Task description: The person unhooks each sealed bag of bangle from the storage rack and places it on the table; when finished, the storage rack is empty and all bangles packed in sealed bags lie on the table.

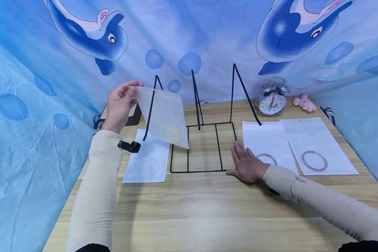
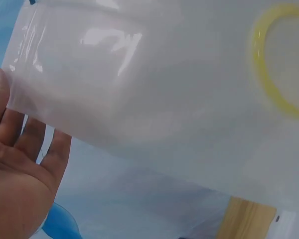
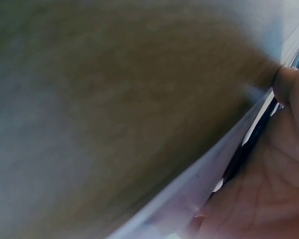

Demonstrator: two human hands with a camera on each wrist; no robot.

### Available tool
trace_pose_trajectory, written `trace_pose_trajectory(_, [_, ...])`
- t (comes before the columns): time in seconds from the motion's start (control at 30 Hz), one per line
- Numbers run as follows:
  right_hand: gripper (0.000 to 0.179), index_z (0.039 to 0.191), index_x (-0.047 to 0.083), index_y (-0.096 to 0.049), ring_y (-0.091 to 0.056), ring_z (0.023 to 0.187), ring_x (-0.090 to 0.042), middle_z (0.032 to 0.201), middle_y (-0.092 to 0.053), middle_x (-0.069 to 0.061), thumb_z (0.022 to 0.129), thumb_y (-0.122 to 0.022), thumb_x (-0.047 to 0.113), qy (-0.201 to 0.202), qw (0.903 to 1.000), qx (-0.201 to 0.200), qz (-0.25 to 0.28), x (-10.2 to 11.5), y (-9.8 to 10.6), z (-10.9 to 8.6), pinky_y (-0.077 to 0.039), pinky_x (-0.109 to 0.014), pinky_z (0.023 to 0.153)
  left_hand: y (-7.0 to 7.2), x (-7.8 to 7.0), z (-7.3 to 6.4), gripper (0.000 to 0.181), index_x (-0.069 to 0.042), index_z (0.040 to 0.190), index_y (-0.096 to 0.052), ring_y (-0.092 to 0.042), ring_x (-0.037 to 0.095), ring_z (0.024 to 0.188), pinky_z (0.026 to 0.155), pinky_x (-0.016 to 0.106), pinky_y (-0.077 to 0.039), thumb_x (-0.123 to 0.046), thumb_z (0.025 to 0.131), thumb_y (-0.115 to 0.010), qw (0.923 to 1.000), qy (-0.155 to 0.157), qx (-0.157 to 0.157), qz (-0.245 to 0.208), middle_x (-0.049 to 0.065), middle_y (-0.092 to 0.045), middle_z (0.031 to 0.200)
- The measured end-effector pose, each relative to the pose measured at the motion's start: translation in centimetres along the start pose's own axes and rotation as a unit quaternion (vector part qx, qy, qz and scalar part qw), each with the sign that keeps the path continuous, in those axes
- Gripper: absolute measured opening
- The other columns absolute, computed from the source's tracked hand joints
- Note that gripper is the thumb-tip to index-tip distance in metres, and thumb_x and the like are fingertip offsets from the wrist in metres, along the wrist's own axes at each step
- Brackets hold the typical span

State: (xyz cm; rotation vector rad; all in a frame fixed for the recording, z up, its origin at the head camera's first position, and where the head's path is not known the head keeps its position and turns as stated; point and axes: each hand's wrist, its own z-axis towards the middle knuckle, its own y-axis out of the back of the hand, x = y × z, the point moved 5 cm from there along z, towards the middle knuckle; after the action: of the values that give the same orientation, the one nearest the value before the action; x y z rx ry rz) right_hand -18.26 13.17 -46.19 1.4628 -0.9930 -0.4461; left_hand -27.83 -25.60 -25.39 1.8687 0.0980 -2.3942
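Observation:
My left hand [image 1: 121, 103] pinches the top corner of a translucent zip bag [image 1: 159, 112], which hangs tilted over the left part of a black wire rack [image 1: 218, 147]. Inside the bag a yellow ring [image 2: 261, 59] shows near its lower end. One wire of the rack's left upright [image 1: 149, 117] crosses in front of the bag. My right hand [image 1: 247, 164] lies flat, fingers extended, at the rack's front right corner. Beside it is a white bag [image 1: 264, 140] with a purplish ring [image 1: 267, 158], partly covered by the forearm.
Another white bag [image 1: 318, 140] with a ring lies further right. Under the left upright lies a bag [image 1: 135, 168] with a pale ring. An alarm clock [image 1: 272, 101] and a pink plush toy [image 1: 305, 103] stand at the back right. A dark-edged box [image 1: 134, 117] sits behind my left hand.

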Motion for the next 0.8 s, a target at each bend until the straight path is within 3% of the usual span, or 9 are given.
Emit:
trace_pose_trajectory(0.23, [0.087, 0.151, -0.020, -0.014, -0.002, 0.146, -0.053, 0.158, 0.000, -0.040, 0.105, -0.048, 0.046, -0.004, 1.0000, 0.000, 0.005, 0.4, 0.5, -0.2, -0.012, -0.065, 0.114, 0.6, 0.3, -0.7, 0.035, -0.008, 0.120, -0.069, -0.059, 0.028, 0.117, 0.097, 0.036, -0.050, -0.031, 0.095, -0.062, 0.9998, 0.016, -0.015, -0.006, 0.011, -0.063, 0.127])
trace_pose_trajectory(0.4, [0.088, 0.151, -0.019, -0.014, -0.002, 0.146, -0.053, 0.158, -0.001, -0.040, 0.104, -0.049, 0.047, -0.006, 0.9999, -0.003, 0.008, 0.3, 0.5, -0.1, -0.011, -0.065, 0.114, 0.9, 0.3, -1.4, 0.034, -0.006, 0.117, -0.071, -0.061, 0.028, 0.110, 0.084, 0.029, -0.055, -0.031, 0.096, -0.063, 0.9997, 0.001, -0.024, -0.008, 0.011, -0.063, 0.121])
trace_pose_trajectory(0.63, [0.088, 0.150, -0.020, -0.015, -0.002, 0.146, -0.053, 0.158, -0.001, -0.040, 0.104, -0.049, 0.047, 0.000, 0.9999, -0.008, 0.014, 0.5, 0.6, -0.2, -0.012, -0.065, 0.114, 1.2, 0.1, -3.1, 0.034, -0.003, 0.115, -0.072, -0.064, 0.026, 0.104, 0.081, 0.028, -0.056, -0.030, 0.095, -0.064, 0.9991, -0.026, -0.032, 0.012, 0.010, -0.066, 0.112])
trace_pose_trajectory(0.8, [0.089, 0.150, -0.020, -0.013, -0.001, 0.146, -0.054, 0.157, 0.001, -0.041, 0.104, -0.047, 0.049, 0.009, 0.9996, -0.016, 0.020, 0.4, 0.4, -0.2, -0.011, -0.066, 0.114, 1.5, -0.6, -4.7, 0.031, 0.000, 0.111, -0.073, -0.064, 0.020, 0.089, 0.069, 0.024, -0.054, -0.025, 0.094, -0.067, 0.9979, -0.046, -0.044, 0.016, 0.008, -0.068, 0.099])
